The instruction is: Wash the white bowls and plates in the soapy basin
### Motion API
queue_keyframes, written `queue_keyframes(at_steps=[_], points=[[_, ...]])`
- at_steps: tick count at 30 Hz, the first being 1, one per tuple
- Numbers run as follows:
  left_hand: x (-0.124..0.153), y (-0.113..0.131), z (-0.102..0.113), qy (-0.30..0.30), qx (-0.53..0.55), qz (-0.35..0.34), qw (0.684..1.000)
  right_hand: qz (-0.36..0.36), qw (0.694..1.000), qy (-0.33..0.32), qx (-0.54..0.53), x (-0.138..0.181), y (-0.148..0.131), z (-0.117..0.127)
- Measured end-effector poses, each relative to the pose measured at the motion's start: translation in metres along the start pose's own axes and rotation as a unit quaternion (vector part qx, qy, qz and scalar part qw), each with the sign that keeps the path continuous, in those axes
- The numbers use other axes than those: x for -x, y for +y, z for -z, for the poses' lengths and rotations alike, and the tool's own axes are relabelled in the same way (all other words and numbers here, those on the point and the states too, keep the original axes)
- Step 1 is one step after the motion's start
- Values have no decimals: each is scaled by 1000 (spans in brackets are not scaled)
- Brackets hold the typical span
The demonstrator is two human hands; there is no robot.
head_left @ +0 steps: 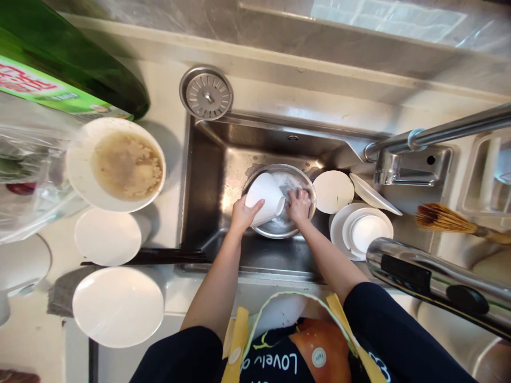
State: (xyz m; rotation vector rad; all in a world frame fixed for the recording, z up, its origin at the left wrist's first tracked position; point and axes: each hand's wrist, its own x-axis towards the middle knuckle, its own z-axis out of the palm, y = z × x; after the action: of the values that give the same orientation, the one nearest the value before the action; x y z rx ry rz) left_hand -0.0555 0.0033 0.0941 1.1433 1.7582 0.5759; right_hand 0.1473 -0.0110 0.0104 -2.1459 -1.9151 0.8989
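A round metal basin (pixel 274 234) with cloudy, sudsy water stands in the steel sink (pixel 209 175). My left hand (pixel 244 214) grips a white bowl (pixel 263 198), tilted on its side over the basin, with the thumb on its outer wall. Beside the bowl's foot, my right hand (pixel 299 206) reaches into the suds, its bent fingers apart and the tips partly hidden by the water. Right of the basin, a white plate (pixel 334 191), a tilted white dish (pixel 373 192) and a stack of white bowls (pixel 369 234) rest in the sink.
A faucet (pixel 387 167) and a whisk brush (pixel 447 217) are at the right. On the left counter stand a bowl of murky liquid (pixel 115 165), white dishes (pixel 118 307), dark chopsticks (pixel 159 256) and a green bottle (pixel 72 64). A drain strainer (pixel 206 94) lies behind the sink.
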Motion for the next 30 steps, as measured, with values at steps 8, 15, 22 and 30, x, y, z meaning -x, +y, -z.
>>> queue_keyframes(at_steps=[8,15,22,30], points=[[7,8,-4,-12,0,-8,1000,10,975,128,-182,36,-50,60],[7,7,-7,-8,-37,-15,999,264,940,90,-197,43,-94,75],[9,1,-9,3,-15,-12,1000,246,950,1,-190,-21,-80,49],[15,6,-11,-35,-34,-40,998,-57,965,-26,-254,-30,-46,35]])
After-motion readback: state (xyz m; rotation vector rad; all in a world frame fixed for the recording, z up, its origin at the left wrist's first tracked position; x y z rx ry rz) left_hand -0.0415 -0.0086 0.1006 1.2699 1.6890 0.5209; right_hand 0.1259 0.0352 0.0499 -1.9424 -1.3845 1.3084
